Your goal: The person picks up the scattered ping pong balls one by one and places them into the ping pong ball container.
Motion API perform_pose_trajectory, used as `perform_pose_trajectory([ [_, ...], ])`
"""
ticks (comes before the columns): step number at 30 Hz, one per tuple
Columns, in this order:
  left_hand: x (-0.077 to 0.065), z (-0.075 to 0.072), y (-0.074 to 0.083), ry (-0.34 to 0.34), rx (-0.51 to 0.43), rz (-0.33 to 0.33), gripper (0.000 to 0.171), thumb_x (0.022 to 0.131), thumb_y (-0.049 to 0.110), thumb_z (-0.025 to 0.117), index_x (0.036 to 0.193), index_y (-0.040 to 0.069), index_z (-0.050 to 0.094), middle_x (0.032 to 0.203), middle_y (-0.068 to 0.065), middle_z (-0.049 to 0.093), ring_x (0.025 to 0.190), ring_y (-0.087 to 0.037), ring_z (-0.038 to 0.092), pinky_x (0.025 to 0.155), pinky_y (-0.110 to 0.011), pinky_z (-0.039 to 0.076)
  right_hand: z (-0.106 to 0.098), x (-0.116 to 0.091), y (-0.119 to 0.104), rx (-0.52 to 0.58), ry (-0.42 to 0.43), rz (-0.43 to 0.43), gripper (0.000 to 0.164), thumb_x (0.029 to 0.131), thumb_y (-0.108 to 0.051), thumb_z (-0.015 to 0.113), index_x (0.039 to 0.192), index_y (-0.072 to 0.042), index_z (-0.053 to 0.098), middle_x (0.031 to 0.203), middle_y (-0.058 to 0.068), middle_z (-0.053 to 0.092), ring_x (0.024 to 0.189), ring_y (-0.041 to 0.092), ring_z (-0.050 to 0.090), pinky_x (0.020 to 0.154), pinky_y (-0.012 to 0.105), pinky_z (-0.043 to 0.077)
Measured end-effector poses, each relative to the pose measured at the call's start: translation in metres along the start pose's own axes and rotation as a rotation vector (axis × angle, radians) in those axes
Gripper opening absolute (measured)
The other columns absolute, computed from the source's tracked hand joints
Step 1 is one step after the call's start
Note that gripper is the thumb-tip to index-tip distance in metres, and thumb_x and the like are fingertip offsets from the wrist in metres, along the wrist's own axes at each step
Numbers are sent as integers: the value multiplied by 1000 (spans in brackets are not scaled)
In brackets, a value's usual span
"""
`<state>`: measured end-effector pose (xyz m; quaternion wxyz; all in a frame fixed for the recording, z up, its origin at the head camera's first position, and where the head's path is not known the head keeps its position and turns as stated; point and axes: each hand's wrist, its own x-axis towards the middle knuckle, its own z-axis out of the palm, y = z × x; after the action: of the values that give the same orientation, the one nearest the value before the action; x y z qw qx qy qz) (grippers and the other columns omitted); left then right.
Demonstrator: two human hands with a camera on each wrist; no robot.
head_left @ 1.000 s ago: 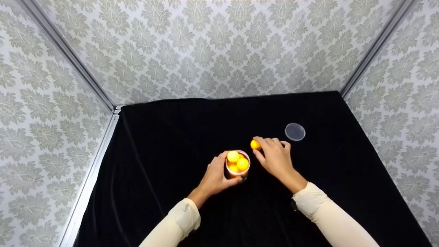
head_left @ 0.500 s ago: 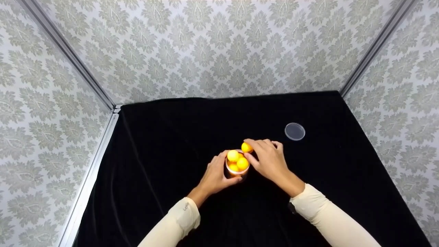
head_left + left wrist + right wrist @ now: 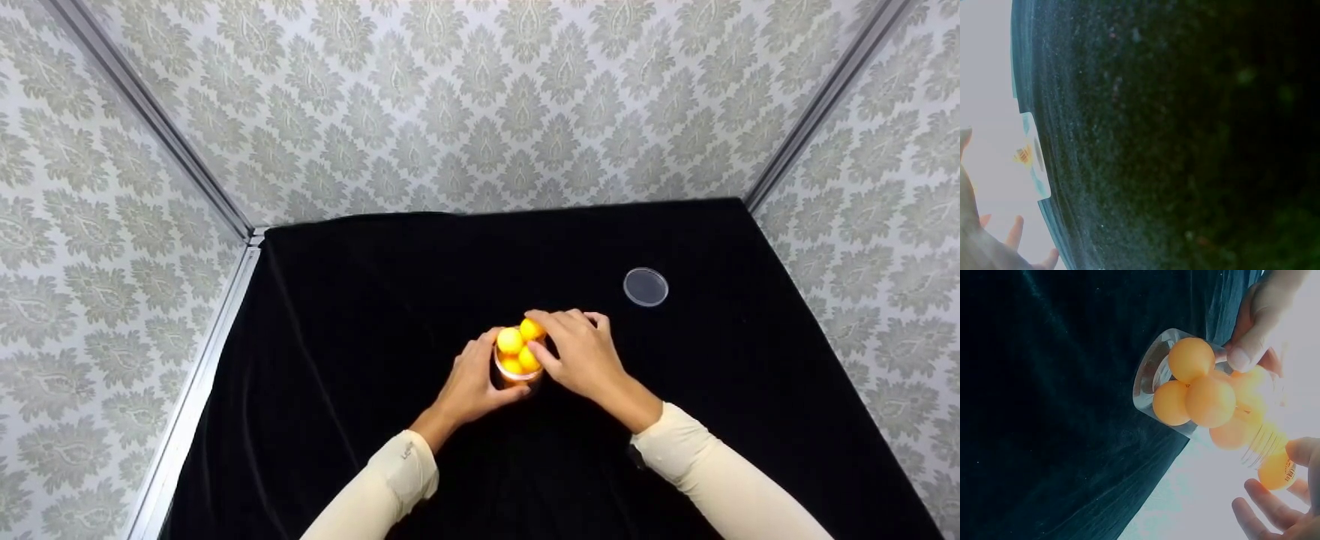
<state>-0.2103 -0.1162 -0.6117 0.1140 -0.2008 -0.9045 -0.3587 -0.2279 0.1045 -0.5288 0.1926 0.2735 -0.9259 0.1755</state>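
A clear plastic jar (image 3: 1145, 385) holds several orange table tennis balls (image 3: 1210, 400), seen through its wall in the right wrist view. My left hand (image 3: 471, 384) grips this jar from its left side, thumb at the front. At the jar's mouth, my right hand (image 3: 586, 352) pinches another orange table tennis ball (image 3: 532, 328) between thumb and fingers. That ball (image 3: 1276, 471) has dark print on it. Glare washes out the jar's mouth in the right wrist view. The left wrist view shows only part of my left hand (image 3: 985, 244), with much of the rest overexposed.
A round clear lid (image 3: 645, 287) lies on the black cloth (image 3: 420, 277), beyond my right hand. Patterned walls (image 3: 480, 112) with metal corner rails enclose the table at the back and both sides.
My right hand has moved left with its table tennis ball, from beside the jar to over the jar's mouth. My left hand and the jar have stayed in place.
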Motion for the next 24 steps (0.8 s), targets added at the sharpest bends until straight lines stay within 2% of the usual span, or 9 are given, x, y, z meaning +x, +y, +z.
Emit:
perform_pose_trajectory([
  [12,2,3,1,24,4,23,99,73,60,84,150,15,41,142,-2,57,118,-26,59,98,-53,48,1,-2,-3,14,-20,-9,46,94,-43,69,136,-27,62,115,-3,74,102,22,67,93,55,42],
  [24,1,2,0,27,9,31,100,74,62,82,151,16,40,143,-3,57,119,-26,59,100,-53,48,3,-3,-1,14,-115,-4,61,96,-54,62,151,-28,50,121,-2,73,103,22,67,94,57,43],
])
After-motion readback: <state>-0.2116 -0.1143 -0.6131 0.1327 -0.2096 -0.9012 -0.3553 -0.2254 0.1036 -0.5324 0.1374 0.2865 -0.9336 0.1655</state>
